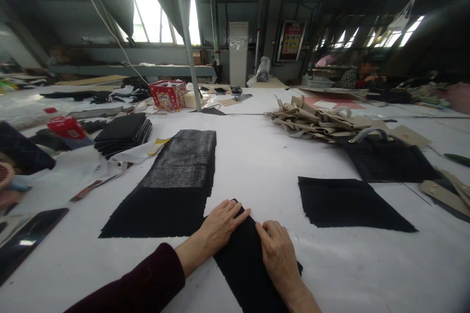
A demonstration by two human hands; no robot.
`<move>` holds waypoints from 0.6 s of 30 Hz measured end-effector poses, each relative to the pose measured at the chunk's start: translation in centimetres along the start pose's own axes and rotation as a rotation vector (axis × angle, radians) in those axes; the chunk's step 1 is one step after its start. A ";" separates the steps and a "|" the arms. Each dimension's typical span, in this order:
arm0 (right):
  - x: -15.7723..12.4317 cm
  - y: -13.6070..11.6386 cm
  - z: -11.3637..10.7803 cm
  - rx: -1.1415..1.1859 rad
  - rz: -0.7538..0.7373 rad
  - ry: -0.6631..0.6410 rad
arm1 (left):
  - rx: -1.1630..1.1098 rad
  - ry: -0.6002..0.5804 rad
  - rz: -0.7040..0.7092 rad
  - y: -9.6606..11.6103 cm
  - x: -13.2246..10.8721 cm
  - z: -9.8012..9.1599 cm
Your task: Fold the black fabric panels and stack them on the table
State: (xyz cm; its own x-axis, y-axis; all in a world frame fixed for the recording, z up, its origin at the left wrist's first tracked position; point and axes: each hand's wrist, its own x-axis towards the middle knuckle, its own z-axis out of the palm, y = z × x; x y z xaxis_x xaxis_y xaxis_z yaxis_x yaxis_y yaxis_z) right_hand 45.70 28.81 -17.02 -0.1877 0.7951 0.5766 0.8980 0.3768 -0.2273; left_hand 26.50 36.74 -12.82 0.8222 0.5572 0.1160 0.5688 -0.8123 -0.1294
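A black fabric piece, which looks folded lengthwise, lies at a slant on the table in front of me. My left hand rests on its far end, fingers stretched out and pressed flat on the cloth. Along its right edge is my right hand, with curled fingers closed on that edge; the fingertips are partly hidden. Left of my hands lies a stack of black fabric pieces, its far part showing a speckled grey side. To the right is another flat black fabric piece.
A black bag piece with a handle and a heap of beige strips are at the right. On the left are a folded black stack, a red box and a phone-like dark slab. A metal pole rises behind.
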 end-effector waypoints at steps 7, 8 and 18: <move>-1.1 0.3 -0.9 -0.030 0.004 -0.013 | -0.004 0.002 0.067 0.5 0.4 -0.3; -1.2 0.3 -1.1 -0.032 0.004 -0.014 | -0.001 -0.003 0.073 0.6 0.5 -0.2; -2.7 0.5 -3.0 -0.008 0.024 -0.038 | 0.036 -0.003 0.131 1.1 0.2 -0.3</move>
State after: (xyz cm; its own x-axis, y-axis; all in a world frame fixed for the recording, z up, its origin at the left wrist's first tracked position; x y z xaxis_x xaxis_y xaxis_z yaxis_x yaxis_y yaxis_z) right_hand 47.82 25.46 -16.35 -0.1813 0.8215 0.5406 0.9055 0.3538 -0.2341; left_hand 27.33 35.93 -12.63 0.8897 0.4472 0.0924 0.4566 -0.8715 -0.1788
